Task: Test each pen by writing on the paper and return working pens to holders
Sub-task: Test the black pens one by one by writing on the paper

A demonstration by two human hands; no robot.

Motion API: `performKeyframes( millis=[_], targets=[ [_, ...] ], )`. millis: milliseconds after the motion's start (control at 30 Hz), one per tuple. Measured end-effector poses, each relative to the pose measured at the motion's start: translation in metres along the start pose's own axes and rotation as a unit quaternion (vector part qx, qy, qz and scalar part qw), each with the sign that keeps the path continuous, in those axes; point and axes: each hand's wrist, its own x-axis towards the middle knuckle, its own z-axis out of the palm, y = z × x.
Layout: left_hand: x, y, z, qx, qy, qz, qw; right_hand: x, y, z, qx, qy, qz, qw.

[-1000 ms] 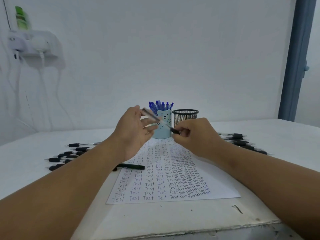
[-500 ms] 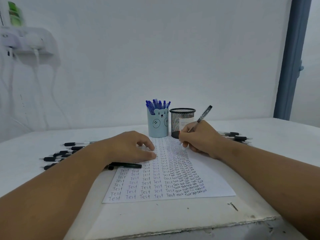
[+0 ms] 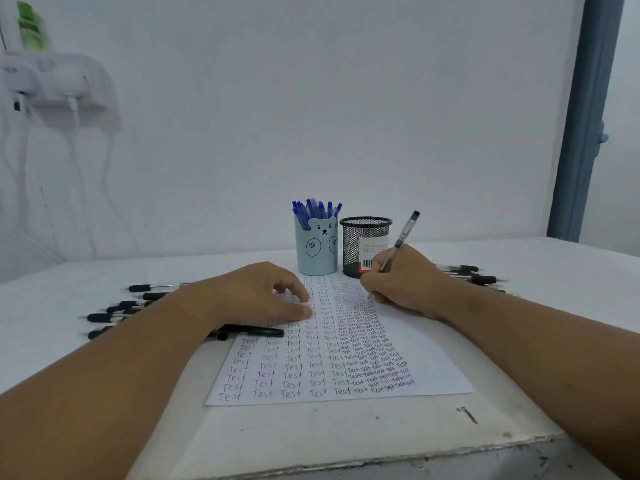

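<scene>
A white sheet of paper (image 3: pixel 426 355) covered in rows of the word "Test" lies on the table. My right hand (image 3: pixel 403 282) grips a clear black-capped pen (image 3: pixel 403 233), tip down on the paper's upper right. My left hand (image 3: pixel 258 294) rests palm down on the paper's upper left, fingers curled, holding nothing. Behind the paper stand a light blue bear-faced holder (image 3: pixel 317 249) full of blue pens and a black mesh holder (image 3: pixel 363 244). A black cap or pen (image 3: pixel 252 330) lies by my left wrist.
Several black-grip pens (image 3: pixel 117 308) lie loose on the table to the left, and a few more (image 3: pixel 471 275) to the right behind my right wrist. The table's worn front edge (image 3: pixel 381 459) is near. A white wall is behind; a blue door frame (image 3: pixel 585 116) stands at the right.
Both hands were raised pulling the pen apart from its cap a second ago. They have since come down: the left onto the paper, the right with the pen tip on the sheet.
</scene>
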Motion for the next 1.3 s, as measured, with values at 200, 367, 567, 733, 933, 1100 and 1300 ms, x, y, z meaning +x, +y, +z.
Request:
performKeyframes(
  millis=[200,367,567,733,933,1100,1300],
  targets=[
    [-0.0003,-0.0002,0.0002,-0.003,0.004,-0.006,1.0,0.0005,-0.0011,0.0012,-0.023,0.006,-0.007,1.0],
    [-0.0008,0.0008,0.0009,-0.013,0.002,-0.005,1.0,-0.001,-0.0026,0.0002,-0.026,0.003,-0.005,1.0],
    [0.0001,0.0001,0.0003,-0.009,0.003,-0.01,1.0,0.0008,-0.0005,0.001,-0.027,0.005,-0.012,1.0],
    [0.0004,-0.0005,0.001,-0.012,0.007,-0.008,1.0,0.0047,0.0025,0.0017,-0.039,0.009,-0.028,0.999],
    [0.0012,-0.0018,0.0015,-0.015,0.006,-0.006,1.0,0.0052,0.0038,0.002,-0.03,0.014,-0.023,0.999],
    [0.0011,-0.0012,0.0012,-0.014,0.005,-0.004,1.0,0.0075,0.0048,0.0025,-0.039,0.016,-0.029,0.999],
    [0.0001,0.0005,0.001,-0.011,0.003,-0.007,1.0,0.0072,0.006,0.0019,-0.04,0.01,-0.032,0.999]
  ],
)
